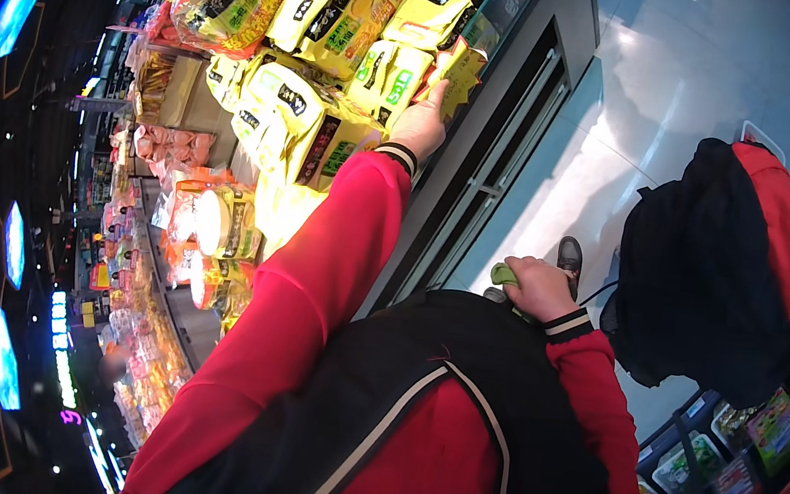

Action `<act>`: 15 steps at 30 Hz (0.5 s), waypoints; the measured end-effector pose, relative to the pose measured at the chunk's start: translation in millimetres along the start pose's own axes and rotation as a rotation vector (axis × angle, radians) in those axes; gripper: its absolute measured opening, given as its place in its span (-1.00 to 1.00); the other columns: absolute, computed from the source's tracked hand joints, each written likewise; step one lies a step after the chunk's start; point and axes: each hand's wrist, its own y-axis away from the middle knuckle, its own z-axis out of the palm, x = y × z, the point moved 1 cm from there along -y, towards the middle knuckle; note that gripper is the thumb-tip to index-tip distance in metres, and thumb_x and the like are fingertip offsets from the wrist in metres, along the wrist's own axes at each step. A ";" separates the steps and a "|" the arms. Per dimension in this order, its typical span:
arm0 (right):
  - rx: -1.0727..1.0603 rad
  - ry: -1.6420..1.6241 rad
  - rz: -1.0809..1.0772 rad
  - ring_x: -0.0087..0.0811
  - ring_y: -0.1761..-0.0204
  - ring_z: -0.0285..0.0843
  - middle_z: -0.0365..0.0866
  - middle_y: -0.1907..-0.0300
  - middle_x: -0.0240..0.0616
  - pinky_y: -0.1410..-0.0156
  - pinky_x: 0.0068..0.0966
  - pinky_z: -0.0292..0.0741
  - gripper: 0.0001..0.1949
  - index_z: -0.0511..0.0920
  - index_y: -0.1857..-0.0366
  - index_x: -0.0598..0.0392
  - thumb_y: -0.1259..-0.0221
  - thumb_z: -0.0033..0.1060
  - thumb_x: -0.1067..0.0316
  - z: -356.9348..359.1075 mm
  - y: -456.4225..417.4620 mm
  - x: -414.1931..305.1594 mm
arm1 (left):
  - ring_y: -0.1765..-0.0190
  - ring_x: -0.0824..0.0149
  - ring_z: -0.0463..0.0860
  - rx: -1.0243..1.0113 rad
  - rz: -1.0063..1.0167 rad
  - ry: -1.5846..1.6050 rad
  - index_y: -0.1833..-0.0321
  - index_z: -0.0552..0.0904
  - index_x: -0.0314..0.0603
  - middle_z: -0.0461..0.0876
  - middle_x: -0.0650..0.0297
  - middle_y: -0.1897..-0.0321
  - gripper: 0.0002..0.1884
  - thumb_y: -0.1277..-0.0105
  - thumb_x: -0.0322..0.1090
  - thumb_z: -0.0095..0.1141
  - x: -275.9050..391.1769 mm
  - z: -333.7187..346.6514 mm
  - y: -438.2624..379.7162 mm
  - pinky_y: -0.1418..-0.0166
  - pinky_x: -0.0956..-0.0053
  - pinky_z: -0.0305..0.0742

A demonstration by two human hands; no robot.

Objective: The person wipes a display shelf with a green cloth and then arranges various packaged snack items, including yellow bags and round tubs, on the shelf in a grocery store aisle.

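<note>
My left hand [420, 123] reaches over the front of a display shelf, its fingers against a yellow starburst price card [461, 80] that bears writing. Whether the fingers grip the card is unclear. Just beside this hand lie yellow multi-packs of instant noodles [334, 144], with smaller yellow packets [390, 83] stacked behind the card. Low in front of my body, my right hand [541, 286] is closed around a green cloth [503, 273], most of it hidden in the fist.
A glass panel and dark frame [514, 74] edge the display. Across the tiled aisle floor [607, 140], a person in a black and red garment [710, 269] is close on the right. Trays of packaged goods [694, 463] line the lower right. More noodle packs [228, 223] continue leftward.
</note>
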 end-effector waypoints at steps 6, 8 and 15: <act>-0.024 0.001 0.048 -0.11 0.27 0.52 0.53 0.34 -0.10 0.18 -0.29 0.45 -0.67 0.47 0.19 0.09 0.08 0.13 0.22 14.3 6.6 -5.8 | 0.26 -0.08 0.57 0.034 0.046 0.028 -0.32 0.10 -0.06 0.57 -0.12 0.36 -0.38 -0.14 -0.43 -0.10 -6.1 3.4 -1.6 0.14 0.15 0.41; -0.036 0.009 0.063 -0.12 0.25 0.52 0.54 0.31 -0.11 0.16 -0.31 0.45 -0.65 0.47 0.15 0.09 0.07 0.15 0.22 17.9 7.6 -7.3 | 0.26 -0.08 0.57 0.039 0.051 0.030 -0.31 0.11 -0.08 0.57 -0.13 0.36 -0.39 -0.14 -0.43 -0.10 -8.5 4.9 -1.8 0.14 0.14 0.41; 0.031 0.018 0.067 -0.09 0.29 0.52 0.53 0.38 -0.09 0.22 -0.24 0.45 -0.70 0.47 0.23 0.10 0.07 0.11 0.22 22.7 8.6 -19.3 | 0.26 -0.08 0.56 0.073 0.136 0.054 -0.28 0.15 -0.11 0.57 -0.11 0.36 -0.44 -0.16 -0.41 -0.11 -14.0 8.2 0.0 0.15 0.14 0.42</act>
